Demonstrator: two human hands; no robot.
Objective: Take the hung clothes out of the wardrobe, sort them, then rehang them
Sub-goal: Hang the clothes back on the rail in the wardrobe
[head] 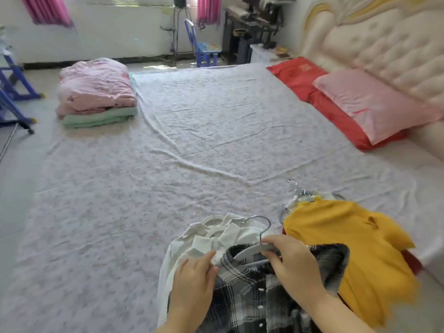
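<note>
Both forearms reach in over the near edge of the bed (pixel 101 212), bare as far as they show. The left hand (pixel 195 278) lies knuckles up, its fingers bunched forward and pinching fabric at the collar of the plaid shirt (pixel 242 299). The right hand (pixel 294 264), just beside it, angles inward, thumb and fingers curled round the neck of the grey hanger (pixel 249 251). The hands sit close, apart.

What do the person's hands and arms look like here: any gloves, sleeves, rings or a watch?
Nothing worn shows. The left hand and right hand are bare, with no gloves, rings or bands. The left forearm and right forearm are bare too, with no sleeve, watch or bracelet as far as the bottom edge of the head view.
</note>
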